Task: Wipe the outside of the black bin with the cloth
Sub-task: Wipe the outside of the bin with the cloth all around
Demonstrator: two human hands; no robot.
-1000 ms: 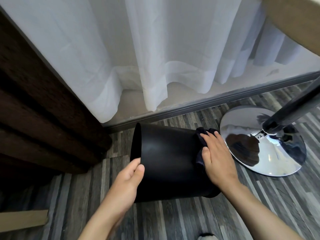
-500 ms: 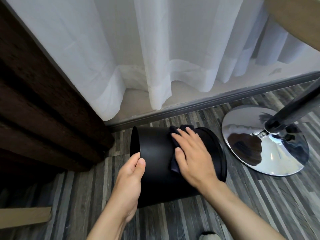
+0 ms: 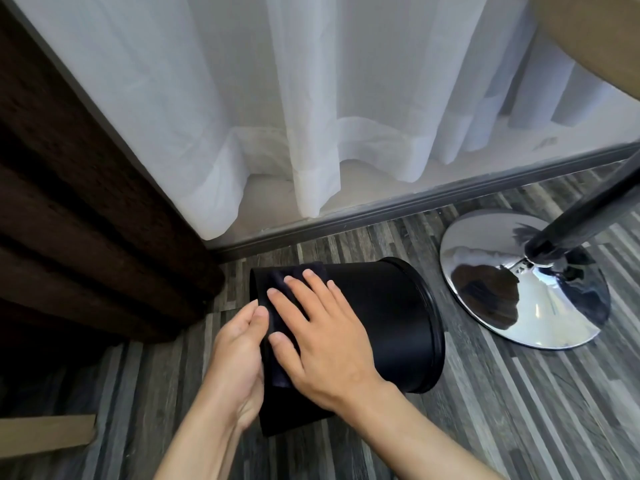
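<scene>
**Cloth pressed flat on the tipped bin**

The bin (image 3: 377, 317) lies on its side on the striped grey floor (image 3: 502, 410), one end toward the brown curtain (image 3: 86, 237) at the left and the other, ringed by a raised lip, toward the chrome base (image 3: 519, 306) at the right. It sits near the skirting under the white curtain (image 3: 277, 116), well clear of the chrome base and its dark pole (image 3: 588, 213).

The right hand (image 3: 322, 337) lies palm-down on the bin's upper side, fingers spread and nearly straight, pressing the dark cloth (image 3: 294, 275) against the wall. The hand does not grip the cloth; it pins it flat. The cloth shows beyond the fingertips near the left end and hangs a little below the thumb; against the black bin its full outline is hard to trace.

The left hand (image 3: 239, 362) is at the bin's left end, fingers curled around that edge, the thumb resting on the outer wall just beside the right hand's index finger. Whether its fingers reach inside cannot be seen.

A strip of cardboard (image 3: 45, 434) lies on the floor at the lower left, well apart from the bin. A tan tabletop edge (image 3: 595, 36) cuts across the upper right corner.
</scene>
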